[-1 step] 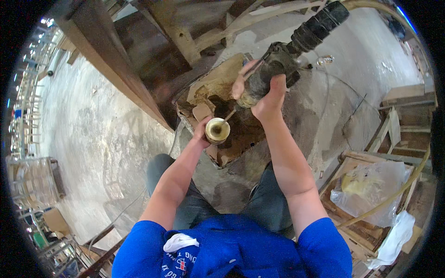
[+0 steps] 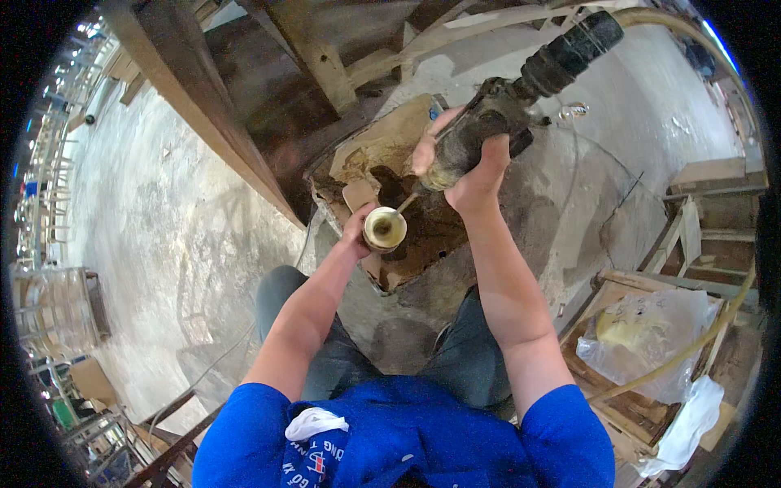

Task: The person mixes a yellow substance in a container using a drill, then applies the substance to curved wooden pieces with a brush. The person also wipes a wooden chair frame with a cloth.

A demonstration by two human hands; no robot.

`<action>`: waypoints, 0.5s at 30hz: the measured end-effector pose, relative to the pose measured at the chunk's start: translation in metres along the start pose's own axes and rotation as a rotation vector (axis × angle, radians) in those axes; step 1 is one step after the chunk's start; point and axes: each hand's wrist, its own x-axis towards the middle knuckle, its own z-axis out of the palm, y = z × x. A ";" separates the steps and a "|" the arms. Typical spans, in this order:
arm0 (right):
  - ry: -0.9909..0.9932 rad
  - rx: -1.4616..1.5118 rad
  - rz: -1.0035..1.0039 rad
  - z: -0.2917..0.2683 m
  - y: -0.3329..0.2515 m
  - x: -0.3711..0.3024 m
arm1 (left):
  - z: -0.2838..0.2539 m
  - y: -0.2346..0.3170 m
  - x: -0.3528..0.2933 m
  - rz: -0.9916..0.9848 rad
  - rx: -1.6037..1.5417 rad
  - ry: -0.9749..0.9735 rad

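Holding black tool (image 2: 472, 134) (white-lettered blue shirt (image 2: 390, 423))

Soft, pale light washes the concrete floor (image 2: 187, 244) around me, while the timber (image 2: 252, 77) ahead sinks into brown shadow. A bluish light strip (image 2: 716, 41) glares at upper right. In my left hand (image 2: 355, 228), the hollow piece (image 2: 385, 229) is shaded inside. Fisheye distortion bends the grainy, soft edges into black corners.

The tool (image 2: 473, 137) looks matt and grimy, the hollow piece (image 2: 386, 231) smooth, the plastic bag (image 2: 643, 337) glossy.
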 end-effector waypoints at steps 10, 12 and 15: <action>-0.101 -0.045 0.028 0.002 -0.005 -0.004 | -0.006 -0.006 0.008 0.000 -0.076 0.032; -0.052 -0.030 0.018 0.007 -0.003 -0.005 | -0.009 -0.008 0.011 0.029 -0.076 0.070; -0.049 0.015 0.042 0.004 0.000 -0.005 | -0.012 -0.010 0.011 0.055 -0.031 0.056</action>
